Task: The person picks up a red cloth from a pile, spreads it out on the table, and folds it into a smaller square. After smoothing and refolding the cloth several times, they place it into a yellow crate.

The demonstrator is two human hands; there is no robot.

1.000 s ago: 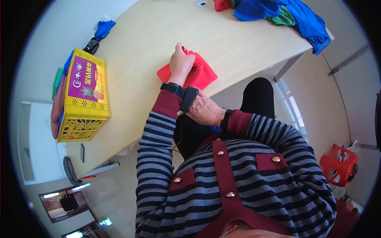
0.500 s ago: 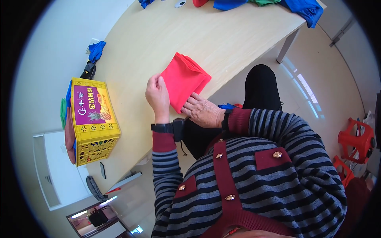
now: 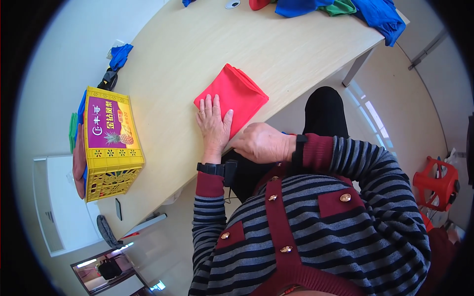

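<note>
A folded red cloth (image 3: 242, 96) lies on the light wood table, one corner pointing away from me and loose layered folds along its right side. My left hand (image 3: 213, 123) rests flat on the cloth's left part, fingers stretched out and thumb apart. At the table's near edge, by the cloth's near corner, is my right hand (image 3: 261, 143) with its fingers curled in. Its fingertips are turned away from view, so whether they pinch anything is hidden.
A yellow plastic crate (image 3: 113, 148) with cloths hanging over its far side stands at the left. Near it lie a phone (image 3: 118, 209) and a dark pouch (image 3: 106, 231). Blue cloth (image 3: 380, 19) and green cloth (image 3: 340, 7) lie at the far edge. Red stools (image 3: 435, 182) stand at right.
My left hand has gone from holding the cloth's left edge to lying flat on it. My right hand has slid off the cloth's near corner toward me, and its fingers have curled.
</note>
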